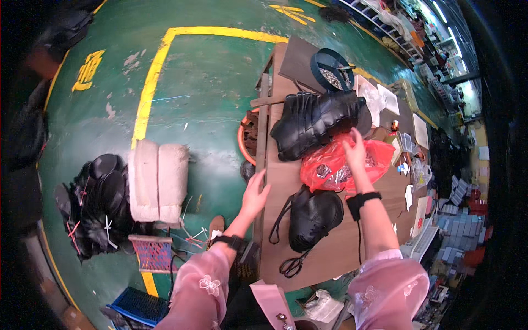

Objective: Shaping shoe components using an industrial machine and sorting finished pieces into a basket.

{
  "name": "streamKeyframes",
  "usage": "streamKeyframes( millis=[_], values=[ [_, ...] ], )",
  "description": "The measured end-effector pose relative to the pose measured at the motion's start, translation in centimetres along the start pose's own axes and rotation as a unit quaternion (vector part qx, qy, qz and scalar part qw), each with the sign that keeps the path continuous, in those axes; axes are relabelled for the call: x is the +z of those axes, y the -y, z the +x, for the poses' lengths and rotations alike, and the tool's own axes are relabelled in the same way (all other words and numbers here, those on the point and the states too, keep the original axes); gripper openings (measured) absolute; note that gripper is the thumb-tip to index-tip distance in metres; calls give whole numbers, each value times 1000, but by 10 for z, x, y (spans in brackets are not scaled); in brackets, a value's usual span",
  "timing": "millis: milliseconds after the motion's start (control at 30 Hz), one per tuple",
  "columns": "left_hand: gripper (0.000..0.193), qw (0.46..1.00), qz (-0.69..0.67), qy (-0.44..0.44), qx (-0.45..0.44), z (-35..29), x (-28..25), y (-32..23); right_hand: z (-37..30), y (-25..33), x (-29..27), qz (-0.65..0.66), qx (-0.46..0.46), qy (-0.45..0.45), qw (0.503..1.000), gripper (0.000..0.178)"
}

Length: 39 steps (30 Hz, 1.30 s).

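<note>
Red bag: crumpled, see-through red plastic bag [316, 175] sitting on the brown wood-look table [286, 190], between the row of shiny black leather shoes [308, 124] and the lone black lace-up shoe [312, 220].
Right hand: the right hand [355, 151] is over the bag, fingers spread; can't tell if it's touching.
Left hand: well apart from the other, the left hand [255, 193] hangs open by the table's left edge, gripping nothing.
Table extras: black-handled scissors [291, 268] below the lone shoe, dark round tub [315, 61] at the far end.
Writing: yellow painted character [88, 70] on the green floor [214, 71].
</note>
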<state>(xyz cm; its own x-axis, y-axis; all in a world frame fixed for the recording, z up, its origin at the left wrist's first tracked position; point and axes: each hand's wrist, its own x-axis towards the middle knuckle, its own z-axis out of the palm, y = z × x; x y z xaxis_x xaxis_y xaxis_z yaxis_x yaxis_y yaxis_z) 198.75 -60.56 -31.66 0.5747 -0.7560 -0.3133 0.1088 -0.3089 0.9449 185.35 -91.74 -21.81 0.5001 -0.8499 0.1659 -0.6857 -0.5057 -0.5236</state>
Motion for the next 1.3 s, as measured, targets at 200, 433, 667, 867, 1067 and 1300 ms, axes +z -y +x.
streamKeyframes(
  millis=[200,433,667,867,1067,1300],
  values=[
    [33,968,-14,-61,-244,-236,-81,103,-170,109,32,185,-78,230,952,37],
    [33,870,-6,-250,-425,-500,-132,143,-371,215,60,175,-170,576,780,23],
    [28,783,-102,-466,-400,-687,-137,208,-512,341,106,57,-267,726,631,20],
    [26,615,-379,-598,-348,-829,-138,288,-674,468,149,31,-392,739,547,19],
    [25,445,-507,-694,-251,-982,-206,396,-906,567,184,-45,-400,800,445,20],
    [27,268,-531,-791,-142,-1074,-329,480,-1156,679,213,-146,-534,754,353,21]
  ],
)
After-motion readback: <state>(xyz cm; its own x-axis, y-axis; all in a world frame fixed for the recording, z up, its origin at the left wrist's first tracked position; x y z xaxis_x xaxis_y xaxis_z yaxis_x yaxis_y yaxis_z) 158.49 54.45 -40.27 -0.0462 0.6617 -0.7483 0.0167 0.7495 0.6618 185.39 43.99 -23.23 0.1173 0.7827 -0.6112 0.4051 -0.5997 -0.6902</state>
